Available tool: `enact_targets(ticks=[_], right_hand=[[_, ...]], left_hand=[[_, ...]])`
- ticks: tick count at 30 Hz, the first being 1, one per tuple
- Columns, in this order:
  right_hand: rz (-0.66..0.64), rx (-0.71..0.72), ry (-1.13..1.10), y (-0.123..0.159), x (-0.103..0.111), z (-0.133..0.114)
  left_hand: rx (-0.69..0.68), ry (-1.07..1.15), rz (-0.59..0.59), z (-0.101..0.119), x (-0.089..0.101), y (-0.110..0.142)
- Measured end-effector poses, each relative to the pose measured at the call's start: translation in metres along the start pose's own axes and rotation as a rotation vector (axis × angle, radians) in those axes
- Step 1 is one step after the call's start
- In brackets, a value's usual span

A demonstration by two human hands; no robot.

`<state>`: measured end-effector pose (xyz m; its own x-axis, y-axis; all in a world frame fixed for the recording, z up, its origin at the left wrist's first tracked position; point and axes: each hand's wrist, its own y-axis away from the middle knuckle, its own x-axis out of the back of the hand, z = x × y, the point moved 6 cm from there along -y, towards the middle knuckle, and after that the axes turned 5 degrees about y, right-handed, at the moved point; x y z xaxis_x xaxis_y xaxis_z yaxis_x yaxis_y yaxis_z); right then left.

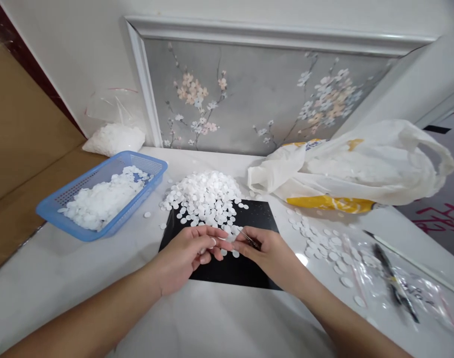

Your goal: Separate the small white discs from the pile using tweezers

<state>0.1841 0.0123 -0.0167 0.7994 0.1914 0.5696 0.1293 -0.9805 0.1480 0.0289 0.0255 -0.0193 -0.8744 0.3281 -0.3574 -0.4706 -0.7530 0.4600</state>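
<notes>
In the head view, I see the left hand (189,253) with its fingers curled close together and the thumb against them (a pale spot shows at the thumb's tip, and I cannot tell whether it is a disc or the nail). The right hand (264,246) pinches a slim metal tool (253,242), its fingertips right beside the left's. From here, the pile of white discs (210,194) lies just beyond the fingers, partly on the black mat (227,273); a few loose discs (236,253) sit on their near side. A blue basket (157,174) stands far left.
</notes>
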Motion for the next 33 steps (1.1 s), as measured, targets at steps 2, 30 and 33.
enact_targets(ticks=[2, 30, 33], right_hand=[[-0.008, -0.034, 0.008, -0.001, 0.0, 0.008], [-0.167, -0.065, -0.555, 0.011, -0.031, -0.001], [-0.111, 0.047, -0.305, 0.012, -0.025, -0.007]], left_hand=[[-0.022, -0.015, 0.01, 0.001, 0.001, -0.001], [0.083, -0.023, -0.131, -0.023, -0.01, -0.003], [0.111, -0.007, -0.108, -0.027, -0.008, -0.005]])
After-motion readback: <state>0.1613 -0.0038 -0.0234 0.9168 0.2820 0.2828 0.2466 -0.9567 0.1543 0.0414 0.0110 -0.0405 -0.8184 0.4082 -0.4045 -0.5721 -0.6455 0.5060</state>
